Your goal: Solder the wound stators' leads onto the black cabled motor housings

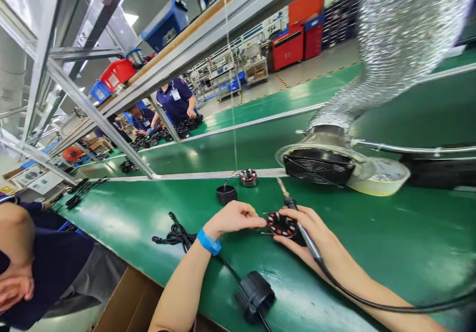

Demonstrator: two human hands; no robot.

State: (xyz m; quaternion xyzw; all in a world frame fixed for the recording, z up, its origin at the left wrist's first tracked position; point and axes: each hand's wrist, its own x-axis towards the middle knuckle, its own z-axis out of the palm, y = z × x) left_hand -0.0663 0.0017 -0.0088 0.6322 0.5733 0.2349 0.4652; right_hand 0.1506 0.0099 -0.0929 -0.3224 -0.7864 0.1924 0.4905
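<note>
Coil ring (pixel 284 232) between the hands (pixel 232 219) (pixel 314 233)

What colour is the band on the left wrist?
The wristband is bright blue, seen in the head view, the only one here.

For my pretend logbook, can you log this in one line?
right hand: holds coil ring, soldering iron; left hand: at ring's edge; black cup: on bench

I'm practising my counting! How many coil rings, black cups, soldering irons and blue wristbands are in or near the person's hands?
Coil rings: 2 (one in the right hand, coil ring; one on the bench, coil ring)
Black cups: 2 (far cup, near cup)
Soldering iron: 1
Blue wristband: 1
Total: 6
</note>
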